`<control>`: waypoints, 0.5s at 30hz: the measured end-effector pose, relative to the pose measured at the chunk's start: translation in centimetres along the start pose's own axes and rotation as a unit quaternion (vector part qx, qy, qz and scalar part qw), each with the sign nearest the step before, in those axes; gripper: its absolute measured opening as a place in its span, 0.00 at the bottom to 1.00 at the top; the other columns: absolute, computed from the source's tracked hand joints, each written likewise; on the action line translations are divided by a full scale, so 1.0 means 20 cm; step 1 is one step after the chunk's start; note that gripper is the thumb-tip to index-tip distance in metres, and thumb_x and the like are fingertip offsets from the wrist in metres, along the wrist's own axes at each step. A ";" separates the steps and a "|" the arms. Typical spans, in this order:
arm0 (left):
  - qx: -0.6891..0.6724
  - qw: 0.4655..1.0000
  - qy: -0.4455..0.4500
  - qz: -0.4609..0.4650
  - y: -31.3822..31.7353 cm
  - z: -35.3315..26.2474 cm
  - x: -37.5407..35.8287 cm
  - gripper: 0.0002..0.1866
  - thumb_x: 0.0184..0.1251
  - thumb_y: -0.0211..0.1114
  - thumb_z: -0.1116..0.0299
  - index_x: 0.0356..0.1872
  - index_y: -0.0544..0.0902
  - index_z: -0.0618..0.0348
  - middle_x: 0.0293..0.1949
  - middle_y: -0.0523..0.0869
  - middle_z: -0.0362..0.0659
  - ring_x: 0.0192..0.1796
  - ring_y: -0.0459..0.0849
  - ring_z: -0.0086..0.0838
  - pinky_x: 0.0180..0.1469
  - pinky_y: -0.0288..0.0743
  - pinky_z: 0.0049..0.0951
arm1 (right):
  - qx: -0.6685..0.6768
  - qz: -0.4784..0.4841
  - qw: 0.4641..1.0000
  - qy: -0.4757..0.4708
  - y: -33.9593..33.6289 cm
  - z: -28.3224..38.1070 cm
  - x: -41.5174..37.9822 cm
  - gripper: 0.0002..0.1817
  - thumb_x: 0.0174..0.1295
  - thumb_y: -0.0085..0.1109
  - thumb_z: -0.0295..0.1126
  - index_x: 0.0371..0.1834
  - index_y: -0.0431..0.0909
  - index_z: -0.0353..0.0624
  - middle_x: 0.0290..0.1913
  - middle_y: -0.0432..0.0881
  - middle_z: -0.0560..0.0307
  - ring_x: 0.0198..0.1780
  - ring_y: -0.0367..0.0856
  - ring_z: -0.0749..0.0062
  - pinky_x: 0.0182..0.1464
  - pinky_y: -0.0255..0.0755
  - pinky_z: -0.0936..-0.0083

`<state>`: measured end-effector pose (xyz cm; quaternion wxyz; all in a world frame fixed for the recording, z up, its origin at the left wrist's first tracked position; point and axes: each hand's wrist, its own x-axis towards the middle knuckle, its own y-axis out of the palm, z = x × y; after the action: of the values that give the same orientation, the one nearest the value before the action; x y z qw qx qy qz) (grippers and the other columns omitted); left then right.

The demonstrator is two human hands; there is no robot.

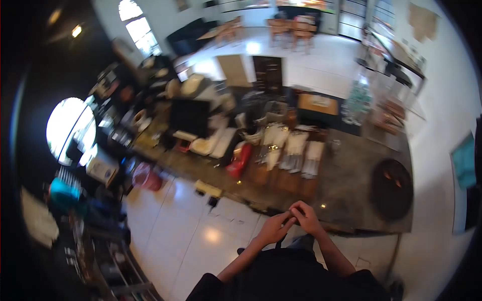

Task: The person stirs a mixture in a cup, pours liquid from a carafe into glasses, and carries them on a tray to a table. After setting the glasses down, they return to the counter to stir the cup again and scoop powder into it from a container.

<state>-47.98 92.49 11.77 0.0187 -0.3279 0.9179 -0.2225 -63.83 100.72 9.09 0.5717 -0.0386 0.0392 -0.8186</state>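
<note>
My left hand (274,228) and my right hand (308,219) meet in front of my body, over the counter's front edge. Their fingers are drawn in and touch at the tips; I cannot tell what is between them. Beyond them on the counter (346,185) lies a brown wooden board (296,186). Bundles of cutlery with white wrapping (292,150) lie side by side on it. A shiny red object (239,160) stands left of the board. To the right sits a round dark tray (391,198) with small orange-brown pieces on it.
A black screen (189,118) and piles of goods crowd the counter's left half. Clear plastic bottles (357,103) stand at the back right. A pink bin (146,176) is on the floor at left. Wooden chairs (303,30) are across the room.
</note>
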 end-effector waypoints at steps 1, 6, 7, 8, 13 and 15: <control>0.020 1.000 -0.004 0.005 -0.12 0.05 -0.11 0.13 0.78 0.61 0.60 0.46 0.84 0.59 0.36 0.88 0.54 0.41 0.87 0.54 0.41 0.78 0.47 | 0.074 0.038 0.996 0.039 0.15 -0.01 -0.02 0.11 0.78 0.55 0.34 0.44 0.79 0.37 0.35 0.82 0.60 0.39 0.80 0.80 0.42 0.75 0.77; 0.082 0.992 -0.087 -0.047 -0.72 0.23 -0.55 0.15 0.76 0.64 0.57 0.46 0.87 0.58 0.37 0.91 0.49 0.41 0.89 0.44 0.42 0.80 0.40 | 0.216 0.116 0.961 0.132 0.92 0.00 -0.01 0.12 0.81 0.52 0.35 0.51 0.79 0.36 0.42 0.84 0.60 0.46 0.83 0.77 0.52 0.78 0.76; 0.136 0.984 -0.092 -0.072 -0.82 0.25 -0.64 0.15 0.76 0.65 0.56 0.44 0.88 0.58 0.35 0.91 0.48 0.39 0.90 0.42 0.42 0.80 0.39 | 0.240 0.141 0.948 0.153 1.05 -0.01 0.01 0.12 0.80 0.53 0.35 0.54 0.80 0.37 0.43 0.85 0.59 0.47 0.84 0.75 0.51 0.79 0.75; 0.139 0.982 -0.099 -0.079 -0.98 0.29 -0.76 0.15 0.76 0.65 0.56 0.44 0.88 0.58 0.35 0.91 0.48 0.39 0.90 0.42 0.42 0.80 0.39 | 0.242 0.151 0.946 0.154 1.22 0.01 0.03 0.12 0.80 0.53 0.35 0.54 0.80 0.37 0.43 0.85 0.59 0.47 0.84 0.75 0.51 0.79 0.75; 0.089 0.958 -0.221 -0.163 -1.30 0.45 -1.09 0.15 0.78 0.63 0.58 0.40 0.89 0.60 0.34 0.91 0.49 0.36 0.90 0.41 0.41 0.81 0.36 | 0.164 0.365 0.908 0.122 1.66 0.19 0.26 0.12 0.78 0.56 0.34 0.55 0.81 0.39 0.45 0.87 0.58 0.47 0.84 0.75 0.50 0.78 0.74; 0.027 0.947 -0.251 -0.197 -1.38 0.52 -1.11 0.15 0.78 0.63 0.60 0.41 0.88 0.62 0.34 0.90 0.52 0.35 0.90 0.40 0.40 0.81 0.35 | 0.120 0.393 0.903 0.122 1.79 0.21 0.34 0.12 0.77 0.58 0.33 0.53 0.82 0.37 0.42 0.87 0.58 0.45 0.85 0.77 0.48 0.77 0.76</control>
<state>-12.35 82.96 11.62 0.2128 -0.5471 0.7943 -0.1567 -32.31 81.92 9.45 0.8383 0.1492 0.0222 -0.5239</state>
